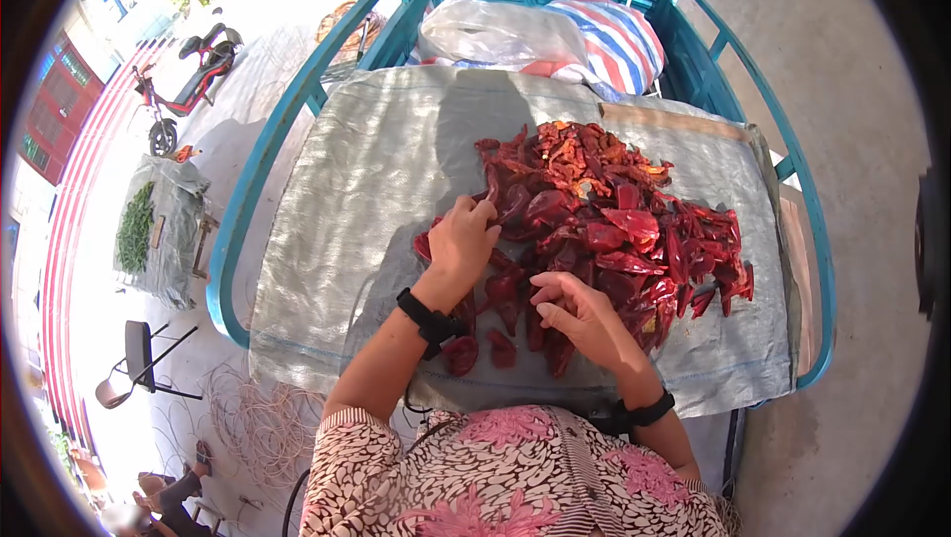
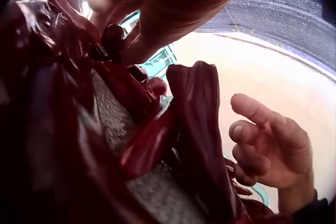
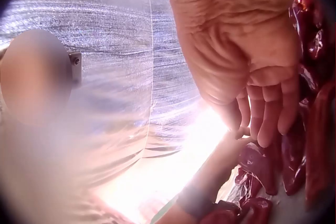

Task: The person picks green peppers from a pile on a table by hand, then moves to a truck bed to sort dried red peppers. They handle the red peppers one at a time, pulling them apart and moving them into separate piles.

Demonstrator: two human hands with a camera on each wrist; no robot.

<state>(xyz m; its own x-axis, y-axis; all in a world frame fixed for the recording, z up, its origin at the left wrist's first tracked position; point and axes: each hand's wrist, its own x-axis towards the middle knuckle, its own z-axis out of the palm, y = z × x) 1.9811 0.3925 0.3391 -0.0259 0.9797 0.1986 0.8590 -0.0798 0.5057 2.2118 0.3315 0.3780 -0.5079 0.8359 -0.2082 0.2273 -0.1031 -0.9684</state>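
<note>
Glossy dark red peppers, many split or flattened, lie heaped on a woven sheet. At the pile's left side my left hand reaches in, back of the hand up. Its thumb and fingers pinch a dark red pepper in the left wrist view, partly hidden by the fingers. My right hand hovers over the near side of the pile, its fingers loosely bent with nothing between them. A few single peppers lie near the sheet's front edge, below the hands.
The sheet lies over a blue-railed cart bed. Behind the pile are a striped bag and a pale sack. A flat wooden strip lies at the back right. To the left stand a scooter and a chair.
</note>
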